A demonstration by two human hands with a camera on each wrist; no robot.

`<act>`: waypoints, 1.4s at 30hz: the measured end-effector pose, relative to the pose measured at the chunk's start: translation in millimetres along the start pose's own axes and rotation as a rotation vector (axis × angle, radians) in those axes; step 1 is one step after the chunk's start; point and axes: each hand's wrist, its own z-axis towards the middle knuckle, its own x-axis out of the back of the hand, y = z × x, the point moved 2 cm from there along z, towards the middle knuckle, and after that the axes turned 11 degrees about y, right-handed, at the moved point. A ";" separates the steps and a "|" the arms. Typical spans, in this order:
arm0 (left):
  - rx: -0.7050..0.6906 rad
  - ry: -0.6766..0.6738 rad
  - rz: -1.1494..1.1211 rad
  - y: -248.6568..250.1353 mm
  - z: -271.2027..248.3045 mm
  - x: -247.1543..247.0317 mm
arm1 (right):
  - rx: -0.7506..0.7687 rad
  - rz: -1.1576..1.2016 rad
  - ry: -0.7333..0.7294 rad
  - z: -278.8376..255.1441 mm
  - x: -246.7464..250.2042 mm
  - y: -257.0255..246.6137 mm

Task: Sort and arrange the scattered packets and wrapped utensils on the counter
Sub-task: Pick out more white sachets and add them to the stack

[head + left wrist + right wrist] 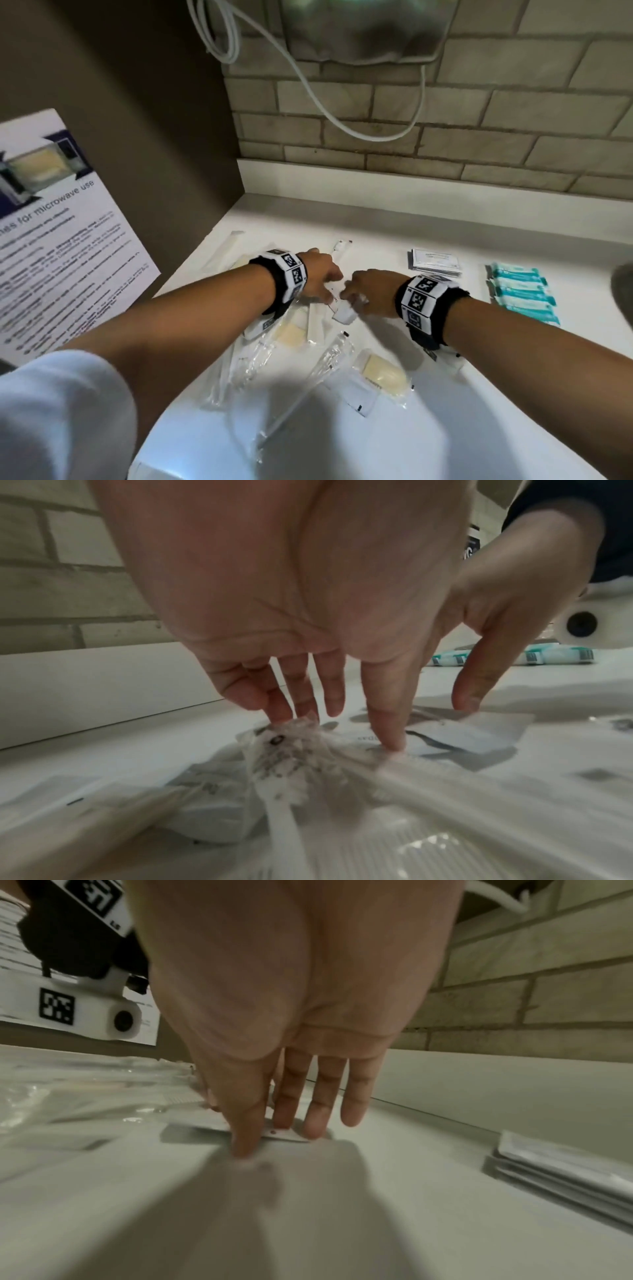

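Both hands meet over a heap of wrapped utensils (pixel 329 363) and packets on the white counter (pixel 479 428). My left hand (pixel 322 277) points straight fingers down. Its thumb (pixel 390 737) presses a clear utensil wrapper (pixel 301 753), and its fingertips (pixel 279 712) touch the wrapper's raised end. My right hand (pixel 366 291) also reaches down with straight fingers (pixel 315 1123), which rest on a small white packet (pixel 284 1134), thumb beside it on the counter. The same white packet (pixel 344 313) lies between the two hands. Yellowish sauce packets (pixel 383 371) and a white sachet (pixel 363 399) lie nearer to me.
A stack of grey-white packets (pixel 435 262) and a row of teal packets (pixel 524 294) lie in order at the right. The brick wall (pixel 445 137) with a hanging cable is behind. A brown panel with a microwave notice (pixel 58 233) bounds the left.
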 end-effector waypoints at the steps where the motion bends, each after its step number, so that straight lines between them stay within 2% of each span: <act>1: -0.004 0.001 0.018 -0.5 2.5 -0.6 | -0.017 -0.004 0.002 -1.2 -1.5 2.5; 11: 0.015 0.027 -0.004 -1.0 14.8 -4.9 | -0.147 -0.075 0.028 0.7 0.3 -2.8; 16: -0.050 0.072 0.019 2.1 13.3 -3.5 | -0.247 0.077 0.057 1.6 -1.2 -2.6; 19: -0.044 0.155 -0.091 -2.3 9.8 -1.6 | -0.304 0.118 0.068 -2.6 -2.7 3.2; 23: -0.133 0.293 -0.361 -7.5 -4.6 21.3 | -0.346 0.211 0.123 -12.5 1.1 12.8; 26: -0.073 0.443 -0.518 -17.5 -11.1 38.7 | -0.349 0.259 0.124 -22.2 10.6 12.5; 28: -0.036 0.475 -0.535 -19.7 -15.0 47.3 | -0.316 0.279 0.140 -26.3 19.0 6.6; 31: -0.044 0.413 -0.496 -12.4 -25.5 54.8 | -0.251 0.299 0.268 -27.4 31.5 -10.2; 34: -0.109 0.316 -0.475 -2.2 -36.9 55.1 | -0.223 0.422 0.440 -27.4 41.5 -26.5; 38: -0.126 0.288 -0.683 -2.2 -53.6 59.6 | -0.198 0.468 0.529 -33.0 48.0 -35.4; 42: -0.045 0.339 -0.892 -0.3 -70.0 66.1 | -0.198 0.479 0.544 -41.1 48.0 -38.6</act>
